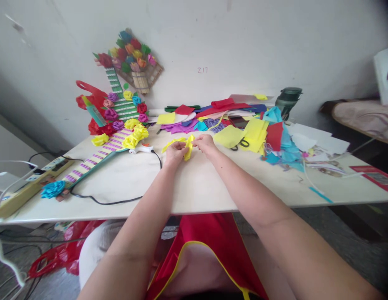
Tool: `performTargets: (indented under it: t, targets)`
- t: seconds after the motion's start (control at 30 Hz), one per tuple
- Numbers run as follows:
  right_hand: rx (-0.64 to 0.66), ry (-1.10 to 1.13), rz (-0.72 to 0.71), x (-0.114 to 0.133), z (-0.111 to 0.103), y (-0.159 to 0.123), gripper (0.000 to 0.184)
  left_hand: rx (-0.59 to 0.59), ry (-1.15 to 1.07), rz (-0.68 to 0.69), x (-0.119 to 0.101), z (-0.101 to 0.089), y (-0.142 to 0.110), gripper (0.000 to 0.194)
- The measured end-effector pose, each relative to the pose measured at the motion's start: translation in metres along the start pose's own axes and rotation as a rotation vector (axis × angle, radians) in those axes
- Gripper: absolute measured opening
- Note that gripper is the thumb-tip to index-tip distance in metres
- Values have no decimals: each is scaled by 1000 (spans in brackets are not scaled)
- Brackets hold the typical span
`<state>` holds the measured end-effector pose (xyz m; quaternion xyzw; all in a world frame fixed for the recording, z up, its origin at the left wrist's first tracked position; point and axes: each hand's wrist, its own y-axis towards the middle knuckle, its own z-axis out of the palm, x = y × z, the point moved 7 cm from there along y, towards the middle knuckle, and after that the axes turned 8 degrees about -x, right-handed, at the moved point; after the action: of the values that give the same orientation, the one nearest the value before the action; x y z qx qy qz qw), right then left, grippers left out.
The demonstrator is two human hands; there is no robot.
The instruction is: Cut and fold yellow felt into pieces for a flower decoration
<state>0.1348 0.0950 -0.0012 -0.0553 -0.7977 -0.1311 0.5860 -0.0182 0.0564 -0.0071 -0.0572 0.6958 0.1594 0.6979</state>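
Observation:
Over the middle of the table, my left hand (175,154) grips a piece of yellow crepe paper (189,146), its fingers closed around the lower part. My right hand (204,144) pinches the paper's right edge from the other side. More yellow paper spreads out to the left behind my left hand; whether it is the same piece I cannot tell. A white glue gun (141,150) with a black cord lies left of my hands. Just right of them are flat yellow paper sheets (230,136) and black scissor handles (244,143).
Finished paper flowers (136,135) sit on a decorated guitar-shaped panel (97,156) at left. Coloured paper (181,118) is heaped along the wall. A dark bottle (288,102), blue paper (286,146) and white scraps (316,141) stand or lie at right. A power strip (34,177) edges the left side.

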Motion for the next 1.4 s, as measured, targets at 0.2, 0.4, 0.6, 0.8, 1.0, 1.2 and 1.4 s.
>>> performTargets:
  t: [0.2, 0.4, 0.6, 0.8, 1.0, 1.2, 1.4]
  targets:
    - [1, 4, -15, -3, 3, 4, 4, 34, -33, -10, -2, 1, -3, 22]
    - [-10, 10, -31, -4, 4, 5, 5, 66, -112, -20, 0, 1, -2, 30]
    - [1, 96, 31, 1, 3, -5, 6, 69, -145, -51, 5, 2, 0, 33]
    - [32, 223, 132, 7, 3, -17, 15, 105, -201, -56, 9, 2, 4, 41]
    - [78, 297, 170, 9, 6, -21, 15, 91, -182, -3, 6, 1, 7, 46]
    - [189, 340, 202, 8, 11, -25, 32, 96, -143, 72, 0, 0, 6, 49]
    - [156, 282, 175, 7, 11, -25, 33, 139, -39, 112, -3, 3, 3, 41]
